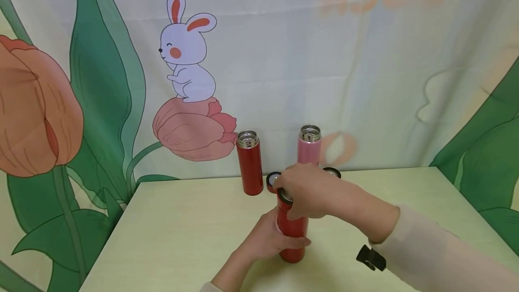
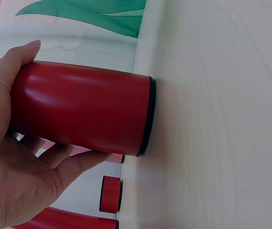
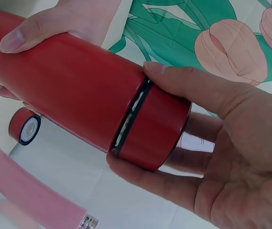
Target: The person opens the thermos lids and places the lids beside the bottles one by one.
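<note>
A red thermos bottle (image 1: pixel 293 231) stands upright near the front of the table. My left hand (image 1: pixel 265 238) grips its body, with the thumb on one side and the fingers on the other in the left wrist view. On its top end, my right hand (image 3: pixel 250 138) holds the red lid (image 3: pixel 157 126) between thumb and fingers. A thin slanted gap shows between the lid's black rim and the bottle body (image 3: pixel 74 78). The bottle's black base (image 2: pixel 148 117) is at the tabletop.
Behind stand an uncapped red thermos bottle (image 1: pixel 251 170) and an uncapped pink thermos bottle (image 1: pixel 309 153). A red lid (image 1: pixel 271 184) lies between them, and another lid (image 1: pixel 332 172) is beside the pink one. A printed curtain (image 1: pixel 284 66) hangs behind the table (image 1: pixel 182 238).
</note>
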`<state>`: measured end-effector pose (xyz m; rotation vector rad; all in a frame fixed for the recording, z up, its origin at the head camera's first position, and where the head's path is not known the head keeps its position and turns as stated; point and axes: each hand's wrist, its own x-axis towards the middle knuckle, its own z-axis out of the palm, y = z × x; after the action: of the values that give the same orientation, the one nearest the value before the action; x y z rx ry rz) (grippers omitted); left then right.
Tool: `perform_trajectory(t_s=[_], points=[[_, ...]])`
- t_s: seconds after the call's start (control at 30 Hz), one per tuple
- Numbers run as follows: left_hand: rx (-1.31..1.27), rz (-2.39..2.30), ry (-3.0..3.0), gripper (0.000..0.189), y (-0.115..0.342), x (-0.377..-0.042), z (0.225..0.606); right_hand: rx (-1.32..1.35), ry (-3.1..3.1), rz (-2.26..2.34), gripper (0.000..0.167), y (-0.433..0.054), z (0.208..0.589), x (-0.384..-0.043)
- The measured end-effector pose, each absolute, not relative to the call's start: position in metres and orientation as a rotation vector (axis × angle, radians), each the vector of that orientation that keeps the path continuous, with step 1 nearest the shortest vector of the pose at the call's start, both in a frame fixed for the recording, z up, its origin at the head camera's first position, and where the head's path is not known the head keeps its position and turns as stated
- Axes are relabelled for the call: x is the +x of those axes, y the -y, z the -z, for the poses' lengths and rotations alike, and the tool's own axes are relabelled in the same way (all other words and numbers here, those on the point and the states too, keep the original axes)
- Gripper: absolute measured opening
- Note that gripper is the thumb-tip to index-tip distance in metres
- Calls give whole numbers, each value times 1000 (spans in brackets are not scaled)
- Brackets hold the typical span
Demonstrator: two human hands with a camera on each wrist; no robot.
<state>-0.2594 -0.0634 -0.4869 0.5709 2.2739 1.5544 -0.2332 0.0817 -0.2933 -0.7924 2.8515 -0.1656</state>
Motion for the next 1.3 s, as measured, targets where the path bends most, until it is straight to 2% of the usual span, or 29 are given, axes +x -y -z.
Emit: perform_trajectory(t_s=[0.1,0.2,1.03,1.3], points=[[571,-1557,-2272,62,64,-260,487,-808,-2822,182,47,-84,293,-236],[566,-1559,-2267,62,64,-260,487,-848,-2802,201,51,-86,293,-238],[550,-1563,-2238,60,62,-259,484,-978,-2732,333,55,-104,297,-241],[579,-1551,-2279,62,63,-258,485,-907,-2686,343,83,-101,298,-241]])
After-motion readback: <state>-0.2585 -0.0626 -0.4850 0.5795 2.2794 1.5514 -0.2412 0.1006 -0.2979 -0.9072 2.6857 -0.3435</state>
